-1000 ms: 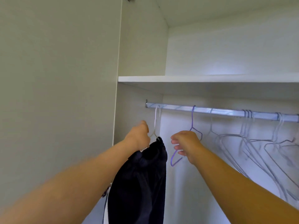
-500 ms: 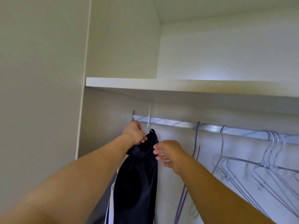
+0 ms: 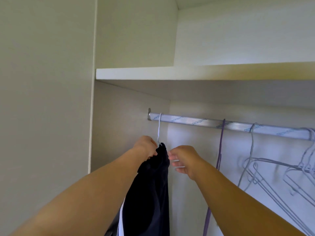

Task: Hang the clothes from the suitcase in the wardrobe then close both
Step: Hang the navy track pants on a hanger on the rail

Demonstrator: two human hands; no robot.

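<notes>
A dark navy garment (image 3: 150, 193) with a white side stripe hangs from a white hanger (image 3: 159, 130), whose hook sits over the far left end of the silver wardrobe rail (image 3: 196, 121). My left hand (image 3: 145, 148) grips the top of the garment just left of the hanger's neck. My right hand (image 3: 185, 160) is just right of the garment with its fingers curled around something white, apparently the hanger's arm. The suitcase is out of view.
A purple hanger (image 3: 219, 150) hangs on the rail to the right, then several empty grey wire hangers (image 3: 276, 169). A white shelf (image 3: 187, 73) runs above the rail. The wardrobe's side panel (image 3: 122, 126) stands close on the left.
The garment on its hanger has slid left along the rail to its end. My right hand has left the purple hanger and come beside the garment. The view has shifted.
</notes>
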